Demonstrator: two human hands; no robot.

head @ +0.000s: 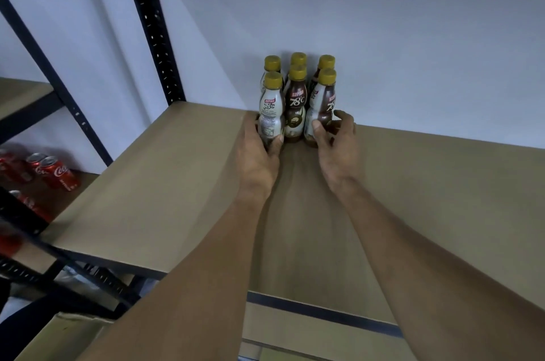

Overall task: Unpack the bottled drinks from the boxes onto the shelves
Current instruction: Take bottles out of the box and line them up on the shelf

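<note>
Mid-frame on the tan board shelf [177,183], the left hand [259,154] grips a white-labelled yellow-capped bottle [269,109]; the right hand [337,151] grips a brown-labelled bottle [323,104].

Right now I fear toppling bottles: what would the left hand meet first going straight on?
The left hand grips the front-left bottle; straight on, it would probably press that into the back-left bottle behind, though their gap is unclear.

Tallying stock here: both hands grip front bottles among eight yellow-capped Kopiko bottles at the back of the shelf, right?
No, the head view shows six Kopiko bottles, not eight. The left hand and right hand grip front ones at the back of the shelf.
</note>
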